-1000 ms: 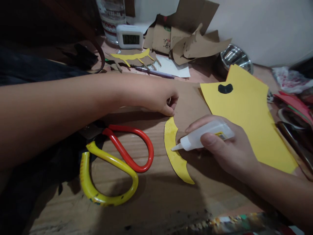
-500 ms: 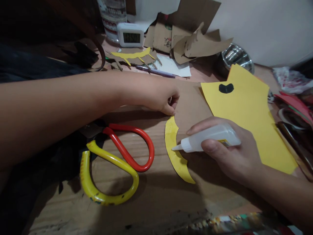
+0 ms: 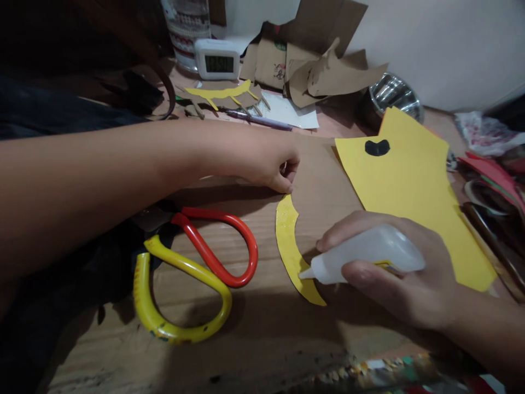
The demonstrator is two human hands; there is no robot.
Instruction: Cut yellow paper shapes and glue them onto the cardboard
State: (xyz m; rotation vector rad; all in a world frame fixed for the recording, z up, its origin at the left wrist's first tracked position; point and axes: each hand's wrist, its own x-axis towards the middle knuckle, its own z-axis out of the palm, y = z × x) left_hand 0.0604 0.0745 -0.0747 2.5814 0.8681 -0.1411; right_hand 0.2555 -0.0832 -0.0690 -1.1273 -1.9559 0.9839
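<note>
A curved yellow paper strip point(image 3: 287, 236) lies on the brown cardboard sheet point(image 3: 262, 328). My left hand point(image 3: 281, 161) pinches its top end between thumb and fingers. In my right hand point(image 3: 422, 273) is a translucent white glue bottle point(image 3: 377, 254), tilted so that its pointed nozzle meets the lower part of the strip. Wet, shiny patches show on the strip's upper part. Left of the strip rest scissors point(image 3: 241, 282) with one red and one yellow handle loop; their blades are hidden in shadow beneath my left forearm.
Yellow paper point(image 3: 414, 186) with a small black cutout point(image 3: 377, 148) lies at right. Behind are a digital clock point(image 3: 217, 59), a pen point(image 3: 266, 121), cardboard scraps point(image 3: 336, 76) and a steel cup point(image 3: 396, 98). A phone-like dark object point(image 3: 490, 241) lies far right.
My right hand has moved the glue bottle down along the strip, so its nozzle is now nearer the lower end. My left hand has kept its place at the top.
</note>
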